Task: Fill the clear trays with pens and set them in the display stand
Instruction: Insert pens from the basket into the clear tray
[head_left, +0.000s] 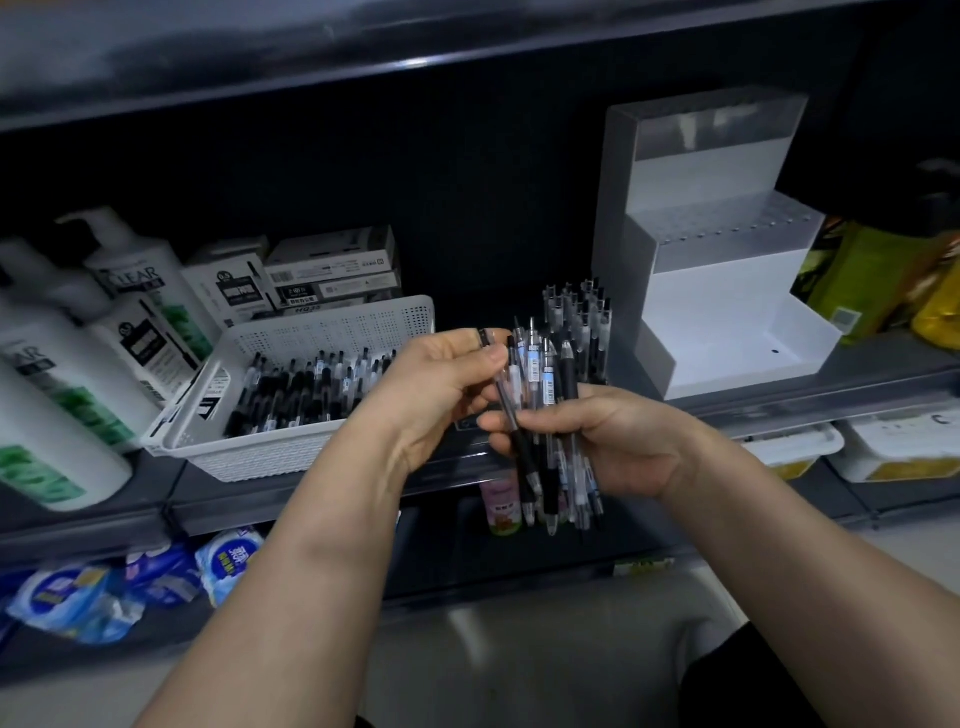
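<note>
A: What do our hands hold?

B: Our right hand (613, 441) is curled round a bundle (553, 384) of pens, tips down. Our left hand (441, 384) pinches the top of one pen (514, 436) between thumb and fingers. That pen slants down across the bundle and touches it.

A: Where do we hold them?

B: In front of the shelf (810, 387), between the basket (332, 325) and the stand (727, 312).

A: And the other pens?

B: Loose pens (296, 387) lie in the white basket, which sits on the shelf to our left. Upright pens (576, 312) stand just behind our hands, near the stand's left side. We cannot tell what holds them.

A: And the trays?

B: We see two clear trays (727, 234) on the stand's upper steps, one above the other. The lowest step shows its white floor.

A: What else do we see?

B: White bottles (135, 280) stand left of the basket, and boxes (332, 270) are stacked behind it.
</note>
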